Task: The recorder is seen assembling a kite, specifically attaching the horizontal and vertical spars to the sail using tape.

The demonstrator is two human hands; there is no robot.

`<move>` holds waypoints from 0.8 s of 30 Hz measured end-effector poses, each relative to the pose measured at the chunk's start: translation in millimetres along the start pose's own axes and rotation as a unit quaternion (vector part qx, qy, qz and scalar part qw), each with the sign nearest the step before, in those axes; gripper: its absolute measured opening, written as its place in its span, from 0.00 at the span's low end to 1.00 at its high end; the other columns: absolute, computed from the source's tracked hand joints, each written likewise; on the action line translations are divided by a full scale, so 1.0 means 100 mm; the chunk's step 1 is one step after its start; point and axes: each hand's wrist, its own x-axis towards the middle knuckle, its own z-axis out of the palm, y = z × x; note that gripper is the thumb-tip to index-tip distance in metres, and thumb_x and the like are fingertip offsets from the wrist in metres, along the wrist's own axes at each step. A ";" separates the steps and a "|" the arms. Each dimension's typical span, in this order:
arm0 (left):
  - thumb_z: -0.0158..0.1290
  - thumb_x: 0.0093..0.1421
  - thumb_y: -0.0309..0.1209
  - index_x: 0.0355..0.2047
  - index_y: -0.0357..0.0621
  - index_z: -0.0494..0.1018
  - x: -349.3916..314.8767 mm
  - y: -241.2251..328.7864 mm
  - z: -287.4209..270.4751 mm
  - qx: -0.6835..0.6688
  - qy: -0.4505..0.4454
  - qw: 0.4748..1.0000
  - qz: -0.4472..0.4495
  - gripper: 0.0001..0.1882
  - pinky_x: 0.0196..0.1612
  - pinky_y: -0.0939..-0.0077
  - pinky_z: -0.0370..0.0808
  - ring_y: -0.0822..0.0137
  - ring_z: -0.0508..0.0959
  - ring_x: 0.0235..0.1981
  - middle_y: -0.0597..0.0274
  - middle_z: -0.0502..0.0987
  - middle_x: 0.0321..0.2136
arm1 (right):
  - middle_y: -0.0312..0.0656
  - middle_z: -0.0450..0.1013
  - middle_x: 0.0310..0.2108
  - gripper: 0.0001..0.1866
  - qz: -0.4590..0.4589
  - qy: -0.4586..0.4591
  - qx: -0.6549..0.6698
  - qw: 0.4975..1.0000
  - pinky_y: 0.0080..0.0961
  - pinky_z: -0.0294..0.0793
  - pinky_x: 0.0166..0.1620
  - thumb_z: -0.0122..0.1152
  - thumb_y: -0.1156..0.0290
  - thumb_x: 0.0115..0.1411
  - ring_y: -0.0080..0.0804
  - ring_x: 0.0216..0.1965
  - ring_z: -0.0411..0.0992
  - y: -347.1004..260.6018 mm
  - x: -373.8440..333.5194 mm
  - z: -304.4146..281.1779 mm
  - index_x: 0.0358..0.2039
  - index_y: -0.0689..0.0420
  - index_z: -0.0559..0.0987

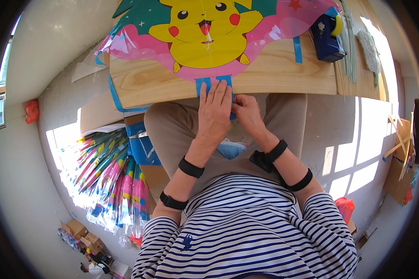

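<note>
Head view: my left hand (213,109) lies palm down with its fingers outstretched and grasping nothing, the fingertips resting on blue tape (199,85) at the near edge of the wooden table (284,74). Just right of it, my right hand (248,110) has its fingers curled and its thumb and forefinger close together beside the tape; I cannot tell whether they pinch its end. Right ahead of my fingertips is the printed plastic sheet (209,49), with a yellow cartoon figure on pink and green, its lower pink edge meeting the tape. Farther ahead and to the right of my grip, a blue strip (298,49) hangs over the tabletop, and beyond it stands a dark blue tape dispenser (328,44); thin pale-green sticks (348,51) lie just past that. Well to the left of my hands, and lower, a heap of folded colourful plastic pieces (109,162) fans out beside a blue-taped carton (142,148).
</note>
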 end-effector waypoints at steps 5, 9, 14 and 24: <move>0.54 0.56 0.22 0.57 0.29 0.73 0.00 0.00 0.00 0.002 0.004 1.000 0.001 0.26 0.73 0.42 0.55 0.45 0.69 0.65 0.44 0.73 0.59 | 0.46 0.78 0.22 0.09 -0.003 0.006 -0.004 1.000 0.32 0.74 0.33 0.68 0.74 0.55 0.27 0.25 0.73 0.01 0.00 0.01 0.28 0.68 0.81; 0.55 0.56 0.22 0.56 0.28 0.73 0.01 0.01 0.00 0.004 0.005 1.000 0.002 0.26 0.73 0.42 0.55 0.45 0.69 0.65 0.43 0.73 0.59 | 0.47 0.77 0.22 0.09 0.003 0.004 -0.012 1.000 0.32 0.74 0.33 0.68 0.74 0.54 0.28 0.25 0.74 0.05 0.03 0.00 0.27 0.68 0.81; 0.55 0.54 0.18 0.56 0.31 0.74 0.01 0.02 0.01 -0.003 0.016 1.000 -0.008 0.26 0.73 0.42 0.55 0.47 0.70 0.64 0.46 0.74 0.59 | 0.47 0.76 0.21 0.08 0.005 0.004 -0.001 1.000 0.32 0.73 0.32 0.68 0.74 0.54 0.28 0.25 0.72 0.06 0.03 0.00 0.26 0.68 0.80; 0.55 0.57 0.23 0.55 0.28 0.74 0.04 0.01 0.02 0.010 0.009 1.000 0.003 0.24 0.72 0.41 0.56 0.45 0.70 0.64 0.43 0.74 0.58 | 0.47 0.76 0.21 0.09 -0.004 0.007 0.011 1.000 0.32 0.73 0.32 0.68 0.74 0.54 0.27 0.24 0.71 0.06 0.03 0.00 0.26 0.68 0.80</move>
